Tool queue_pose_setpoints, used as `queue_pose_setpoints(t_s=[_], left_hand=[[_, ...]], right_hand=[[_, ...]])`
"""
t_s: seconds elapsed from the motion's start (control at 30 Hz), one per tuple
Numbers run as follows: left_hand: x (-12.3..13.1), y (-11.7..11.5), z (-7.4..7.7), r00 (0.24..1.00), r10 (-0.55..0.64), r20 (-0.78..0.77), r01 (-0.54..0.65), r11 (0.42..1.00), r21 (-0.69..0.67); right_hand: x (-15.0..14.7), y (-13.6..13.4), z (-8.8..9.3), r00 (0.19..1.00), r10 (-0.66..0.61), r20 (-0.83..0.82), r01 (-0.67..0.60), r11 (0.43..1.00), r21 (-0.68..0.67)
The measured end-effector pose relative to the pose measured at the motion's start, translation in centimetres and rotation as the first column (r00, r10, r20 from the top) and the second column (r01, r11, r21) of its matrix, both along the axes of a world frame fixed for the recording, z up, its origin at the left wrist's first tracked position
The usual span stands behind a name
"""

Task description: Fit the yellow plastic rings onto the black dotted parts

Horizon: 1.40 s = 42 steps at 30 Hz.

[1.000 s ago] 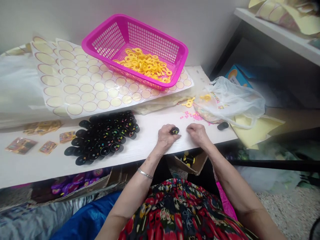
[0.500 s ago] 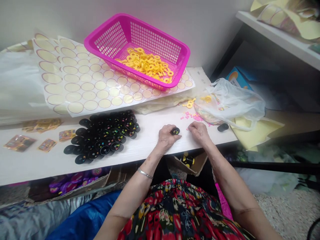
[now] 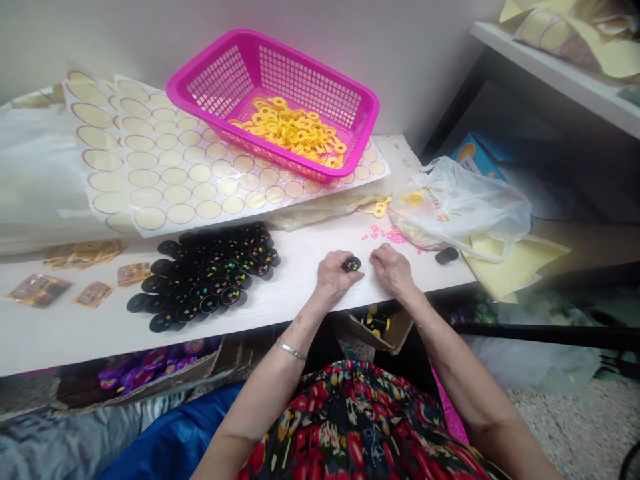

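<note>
My left hand (image 3: 334,275) is closed around a small black cap (image 3: 351,265) with coloured dots in it, held just above the white table (image 3: 295,287). My right hand (image 3: 393,267) rests beside it with fingers curled in a pinch; what it holds is too small to make out. Tiny pink beads (image 3: 385,233) lie scattered just beyond the right hand. A pile of several like black caps (image 3: 210,277) sits to the left of my hands.
A pink basket (image 3: 273,73) of yellow rings (image 3: 290,130) stands at the back on sheets of round stickers (image 3: 165,173). A clear plastic bag (image 3: 463,203), a lone black cap (image 3: 446,255) and loose yellow rings (image 3: 379,208) lie right. Small printed packets (image 3: 65,280) lie far left.
My right hand reached out to the pink beads, then drew back toward the cap. The left hand and its cap barely moved.
</note>
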State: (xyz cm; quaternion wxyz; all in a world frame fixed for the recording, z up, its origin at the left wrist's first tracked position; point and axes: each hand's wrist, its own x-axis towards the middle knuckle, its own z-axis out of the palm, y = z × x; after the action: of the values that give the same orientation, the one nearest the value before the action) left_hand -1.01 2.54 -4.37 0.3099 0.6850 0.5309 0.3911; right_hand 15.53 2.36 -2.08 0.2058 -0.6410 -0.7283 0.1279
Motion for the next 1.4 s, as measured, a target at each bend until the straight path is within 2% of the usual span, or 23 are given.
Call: queue_pose_setpoints(t_s=[0.1,0.17,0.23,0.33,0.47,0.67,0.77,0.87,0.93,1.0,1.07,1.13,1.23,1.4], left_hand=[[0.1,0.0,-0.1,1.0,-0.026,-0.018,0.026,0.999,0.03],[0.1,0.0,0.0,0.997,-0.058,-0.042,0.06,0.997,0.054],[0.1,-0.1,0.1,0.995,-0.085,-0.057,0.089,0.994,0.065],[0.1,-0.3,0.4,0.995,-0.093,-0.049,0.096,0.993,0.067],[0.2,-0.3,0.6,0.993,-0.102,-0.052,0.105,0.993,0.06],[0.2,-0.3,0.3,0.994,-0.097,-0.044,0.1,0.993,0.066],[0.2,-0.2,0.1,0.995,-0.079,-0.058,0.083,0.994,0.071],[0.1,-0.1,0.1,0.993,-0.096,-0.071,0.1,0.993,0.059],[0.1,-0.1,0.2,0.993,-0.095,-0.071,0.098,0.994,0.047],[0.0,0.0,0.2,0.995,-0.079,-0.061,0.082,0.996,0.04],[-0.1,0.0,0.2,0.997,-0.064,-0.039,0.066,0.997,0.045],[-0.2,0.0,0.1,0.998,-0.068,-0.017,0.069,0.996,0.056],[-0.2,0.0,-0.1,0.997,-0.077,-0.002,0.077,0.994,0.071],[-0.2,0.1,-0.5,0.999,-0.052,0.015,0.051,0.997,0.059]], right_hand=[[-0.6,-0.1,0.7,0.994,0.047,-0.098,-0.042,0.998,0.05],[-1.1,-0.3,1.4,0.97,0.128,-0.205,-0.109,0.989,0.102],[-1.6,-0.7,2.2,0.947,0.213,-0.24,-0.188,0.974,0.125],[-2.4,-1.1,2.9,0.953,0.265,-0.145,-0.257,0.964,0.073],[-2.7,-1.1,3.1,0.966,0.258,-0.005,-0.258,0.966,0.01],[-3.0,-1.1,3.7,0.95,0.295,0.101,-0.294,0.956,-0.027],[-2.9,-1.1,3.9,0.95,0.311,-0.009,-0.311,0.95,-0.029],[-2.0,-0.3,3.8,0.911,0.303,-0.28,-0.318,0.948,-0.011],[-1.0,0.8,3.5,0.887,0.243,-0.393,-0.26,0.966,0.011],[0.0,2.6,3.2,0.919,0.099,-0.382,-0.102,0.995,0.013],[0.7,4.8,2.9,0.963,-0.075,-0.26,0.082,0.997,0.015],[1.0,6.9,2.8,0.977,-0.195,-0.086,0.198,0.98,0.023],[0.7,9.2,2.8,0.961,-0.251,0.114,0.252,0.968,0.002],[-0.3,10.8,2.4,0.945,-0.206,0.255,0.234,0.968,-0.087]])
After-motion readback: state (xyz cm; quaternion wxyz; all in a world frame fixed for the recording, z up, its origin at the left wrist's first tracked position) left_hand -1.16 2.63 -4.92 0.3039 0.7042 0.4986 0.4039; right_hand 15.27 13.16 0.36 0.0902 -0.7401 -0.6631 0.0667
